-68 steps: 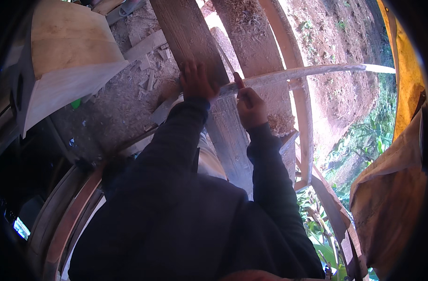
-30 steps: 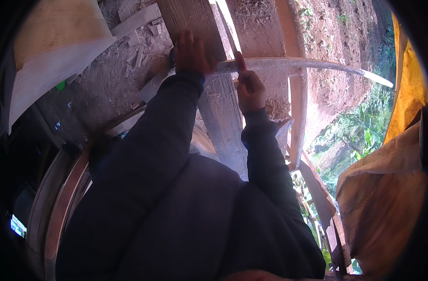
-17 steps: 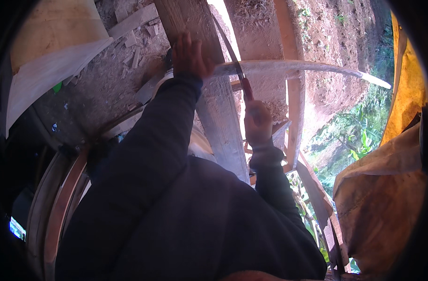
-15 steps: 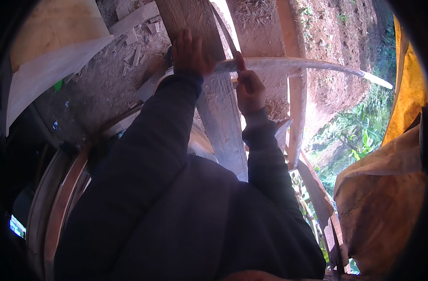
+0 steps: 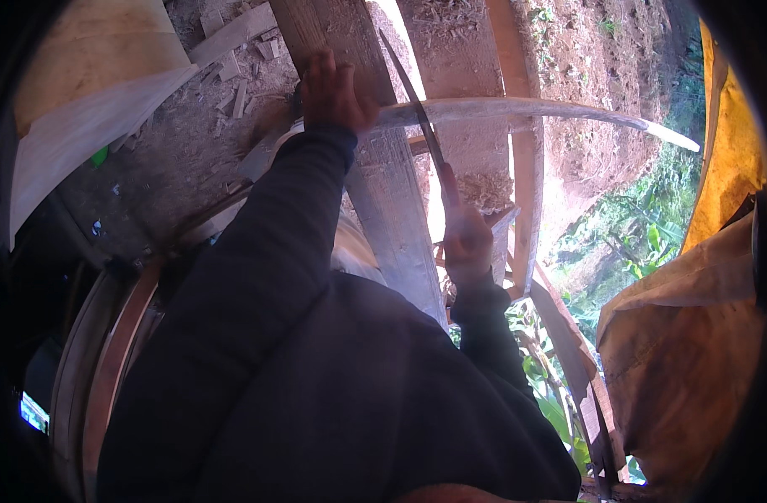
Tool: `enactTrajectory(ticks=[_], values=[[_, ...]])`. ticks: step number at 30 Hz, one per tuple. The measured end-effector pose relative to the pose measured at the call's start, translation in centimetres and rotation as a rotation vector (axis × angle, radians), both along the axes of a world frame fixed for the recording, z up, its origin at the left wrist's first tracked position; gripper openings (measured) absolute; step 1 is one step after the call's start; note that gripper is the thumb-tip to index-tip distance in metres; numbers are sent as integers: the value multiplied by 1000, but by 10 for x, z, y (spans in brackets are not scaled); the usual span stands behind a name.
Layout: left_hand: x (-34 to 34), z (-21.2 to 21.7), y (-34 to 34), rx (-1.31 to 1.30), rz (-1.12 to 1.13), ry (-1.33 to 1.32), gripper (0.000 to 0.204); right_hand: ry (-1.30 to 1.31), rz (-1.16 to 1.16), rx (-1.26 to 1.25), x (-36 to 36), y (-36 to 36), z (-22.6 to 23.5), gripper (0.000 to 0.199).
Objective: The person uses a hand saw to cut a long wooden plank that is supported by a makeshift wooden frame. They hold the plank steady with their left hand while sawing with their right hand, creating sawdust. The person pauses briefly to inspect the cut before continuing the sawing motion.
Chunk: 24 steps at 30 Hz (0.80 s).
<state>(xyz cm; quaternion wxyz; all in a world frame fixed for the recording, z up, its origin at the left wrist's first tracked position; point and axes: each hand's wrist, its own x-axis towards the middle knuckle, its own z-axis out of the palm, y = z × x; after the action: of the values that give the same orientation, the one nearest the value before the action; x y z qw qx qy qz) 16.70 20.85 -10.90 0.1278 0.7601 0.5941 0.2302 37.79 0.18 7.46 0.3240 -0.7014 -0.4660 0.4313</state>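
Note:
My left hand [image 5: 340, 94] presses a long wooden strip [image 5: 492, 107] down on a thick plank [image 5: 393, 210], its fingers over the strip and the plank. Part of the strip is hidden under that palm. The strip sticks out far to the right, with a pale tip. My right hand [image 5: 469, 243] is closed round the reddish handle of a narrow handsaw [image 5: 417, 105]. Its thin dark blade points up and away from me and crosses the strip just right of the plank. The blade's teeth are too small to make out.
Wood offcuts [image 5: 232, 71] and shavings lie on the dirt floor at the far left. Another broad board [image 5: 459, 59] and an upright-looking beam [image 5: 526, 168] run right of the plank. Pale sheeting [image 5: 98, 109] hangs left; yellow sheeting [image 5: 731, 142] and a brown sheet [image 5: 685, 377] hang right.
My right hand has drawn the handsaw back toward my body, and more of the blade shows. My left hand stays on the strip.

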Motion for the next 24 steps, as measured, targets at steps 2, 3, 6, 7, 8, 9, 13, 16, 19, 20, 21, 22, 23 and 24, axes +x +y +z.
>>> enactTrajectory(ticks=[2,3,6,7,8,9,13,16,19,20,21,22,23,24], values=[[9,-3,-2,-9,-14,-19,62,93,-38,9,-9,59,-53,18],[14,-3,0,-5,-22,-23,62,93,-97,0,-17,85,-64,16],[6,-10,-5,-21,-5,58,63,53,-60,-13,-22,73,-56,17],[3,-9,-4,-19,17,97,63,54,-34,-53,-17,58,-42,17],[3,-7,4,7,18,75,63,76,-7,-36,-9,25,-26,18],[3,-5,6,28,11,56,63,87,30,97,3,-15,-18,14],[3,-1,-4,-1,-23,46,67,-110,86,-25,14,-85,58,19],[-3,-4,-1,6,0,19,64,-35,109,-19,12,-46,28,19],[6,-6,-2,-19,-7,55,65,98,-39,29,-12,60,-51,19],[12,-8,-1,-10,-25,54,65,88,-80,14,-14,95,-70,15],[14,-8,-5,-30,-32,56,65,141,-148,28,-21,125,-67,15],[12,-6,-4,-39,-27,60,66,71,-102,35,-24,124,-68,16],[11,-5,-2,-49,-25,60,66,-3,-58,41,-27,121,-70,18],[7,-13,0,-109,-5,94,66,75,-53,2,-25,96,-65,19]])
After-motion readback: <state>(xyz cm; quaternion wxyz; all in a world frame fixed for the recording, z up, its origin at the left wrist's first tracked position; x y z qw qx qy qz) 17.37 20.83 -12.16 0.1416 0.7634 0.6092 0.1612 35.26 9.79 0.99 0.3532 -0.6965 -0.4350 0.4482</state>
